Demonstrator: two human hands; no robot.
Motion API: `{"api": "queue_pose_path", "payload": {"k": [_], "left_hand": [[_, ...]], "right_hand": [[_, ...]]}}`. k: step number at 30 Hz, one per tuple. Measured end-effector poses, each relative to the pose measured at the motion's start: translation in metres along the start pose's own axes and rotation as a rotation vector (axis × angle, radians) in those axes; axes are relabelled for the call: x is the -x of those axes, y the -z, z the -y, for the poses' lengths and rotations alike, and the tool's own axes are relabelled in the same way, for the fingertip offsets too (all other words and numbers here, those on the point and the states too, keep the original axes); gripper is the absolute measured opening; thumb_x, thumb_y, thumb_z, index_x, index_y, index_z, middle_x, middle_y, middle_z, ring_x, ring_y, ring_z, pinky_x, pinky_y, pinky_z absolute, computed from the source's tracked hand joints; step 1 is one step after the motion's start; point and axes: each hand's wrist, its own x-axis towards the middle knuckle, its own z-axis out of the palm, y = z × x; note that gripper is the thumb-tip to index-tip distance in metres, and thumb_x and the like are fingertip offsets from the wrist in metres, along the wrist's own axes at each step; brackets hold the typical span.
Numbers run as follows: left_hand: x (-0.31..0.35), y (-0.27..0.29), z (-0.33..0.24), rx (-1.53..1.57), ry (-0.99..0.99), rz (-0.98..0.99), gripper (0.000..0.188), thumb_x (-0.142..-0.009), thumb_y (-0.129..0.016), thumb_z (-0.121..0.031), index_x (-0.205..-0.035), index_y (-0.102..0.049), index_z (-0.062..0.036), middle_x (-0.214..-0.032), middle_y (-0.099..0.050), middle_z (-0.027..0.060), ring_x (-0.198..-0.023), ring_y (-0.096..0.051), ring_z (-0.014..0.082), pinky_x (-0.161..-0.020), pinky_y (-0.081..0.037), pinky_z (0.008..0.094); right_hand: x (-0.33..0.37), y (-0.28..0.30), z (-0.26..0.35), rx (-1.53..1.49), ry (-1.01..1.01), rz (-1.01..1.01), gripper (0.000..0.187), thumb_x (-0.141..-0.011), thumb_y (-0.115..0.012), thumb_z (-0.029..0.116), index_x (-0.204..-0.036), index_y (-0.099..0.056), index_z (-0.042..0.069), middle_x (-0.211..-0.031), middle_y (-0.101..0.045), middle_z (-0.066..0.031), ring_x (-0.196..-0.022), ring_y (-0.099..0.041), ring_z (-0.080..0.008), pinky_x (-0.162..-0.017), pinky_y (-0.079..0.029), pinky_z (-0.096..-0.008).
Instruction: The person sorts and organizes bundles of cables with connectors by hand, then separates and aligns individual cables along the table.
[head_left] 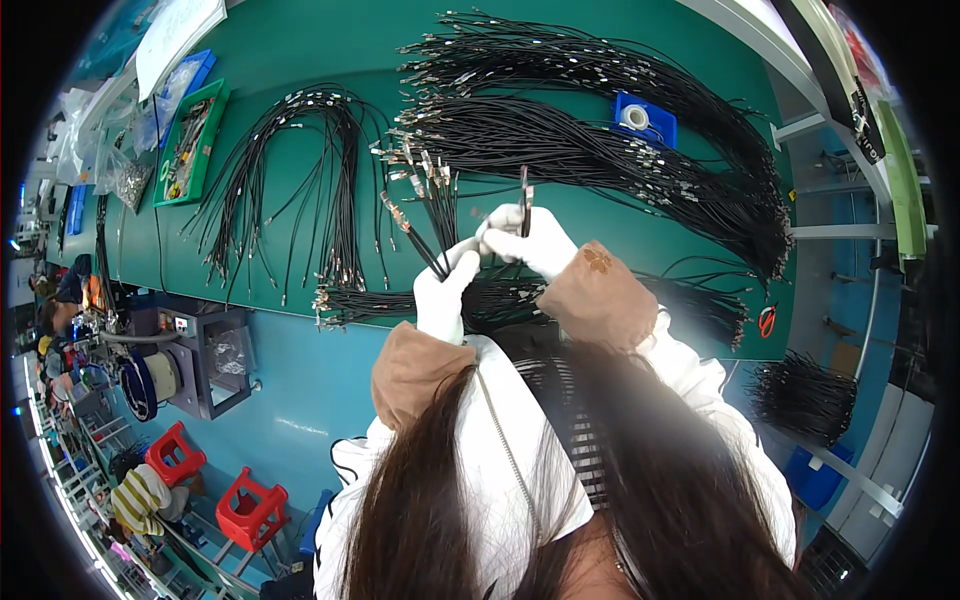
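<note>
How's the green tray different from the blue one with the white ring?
The green tray looks longer than the blue tray. The green tray holds jumbled small parts; the blue tray, a white ring. The blue tray sits among black cables; the green tray sits left of them. Both are open on top.

Black strip, upper right: pale printed lettering runs along it, at a slant.
White sheet, upper left: faint dark marks, too blurred to read.
Black cables: small white pieces on them; any print is too small to tell.
Grey machine, left: 1 small pale plate on its front, its marks too small to read.
</note>
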Motion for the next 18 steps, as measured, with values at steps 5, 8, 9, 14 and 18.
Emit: {"api": "queue_pose_path", "payload": {"k": [5, 8, 9, 14, 18], "left_hand": [[-0.001, -0.004, -0.006, 0.045, 0.023, 0.008, 0.036, -0.092, -0.053, -0.022, -0.113, -0.059, 0.0060, -0.089, -0.059, 0.0017, -0.078, -0.052, 0.0080, -0.072, -0.042, 0.0215], [0.000, -0.001, -0.002, -0.019, 0.012, 0.022, 0.037, -0.094, -0.050, -0.024, -0.114, -0.058, 0.0060, -0.092, -0.059, 0.0023, -0.080, -0.052, 0.0088, -0.073, -0.042, 0.0227], [-0.001, -0.001, -0.002, -0.029, -0.012, 0.030, 0.039, -0.095, -0.049, -0.026, -0.115, -0.058, 0.0060, -0.093, -0.060, 0.0025, -0.081, -0.052, 0.0090, -0.073, -0.042, 0.0227], [0.000, -0.007, -0.002, 0.182, 0.103, -0.024, 0.037, -0.094, -0.050, -0.026, -0.114, -0.060, 0.0028, -0.089, -0.064, 0.0024, -0.077, -0.051, 0.0075, -0.070, -0.041, 0.0233], [-0.004, -0.007, 0.008, -0.528, -0.036, -0.051, 0.035, -0.093, -0.050, -0.029, -0.098, -0.060, 0.0050, -0.083, -0.065, 0.0151, -0.077, -0.060, 0.0236, -0.069, -0.045, 0.0343]], "right_hand": [[0.000, -0.006, -0.018, -0.844, -0.136, -0.096, 0.014, -0.089, -0.058, 0.017, -0.091, -0.053, 0.004, -0.058, -0.040, 0.0012, -0.050, -0.037, -0.0102, -0.052, -0.034, -0.0266], [0.005, -0.017, 0.003, -0.627, -0.113, -0.073, 0.017, -0.090, -0.057, 0.016, -0.098, -0.054, 0.001, -0.055, -0.036, 0.0033, -0.046, -0.031, -0.0079, -0.048, -0.029, -0.0254], [0.004, -0.016, 0.003, -0.653, -0.119, -0.091, 0.027, -0.087, -0.060, 0.011, -0.109, -0.056, -0.004, -0.058, -0.045, 0.0012, -0.045, -0.039, -0.0059, -0.042, -0.030, -0.0203], [0.004, -0.024, 0.024, -0.455, -0.094, -0.112, 0.035, -0.085, -0.062, 0.011, -0.116, -0.056, -0.004, -0.064, -0.058, -0.0031, -0.048, -0.045, -0.0058, -0.043, -0.034, -0.0189], [0.000, -0.031, 0.030, -0.228, -0.108, -0.128, 0.026, -0.082, -0.067, 0.014, -0.105, -0.067, 0.002, -0.066, -0.062, -0.0012, -0.049, -0.051, -0.0059, -0.042, -0.037, -0.0201]]}}
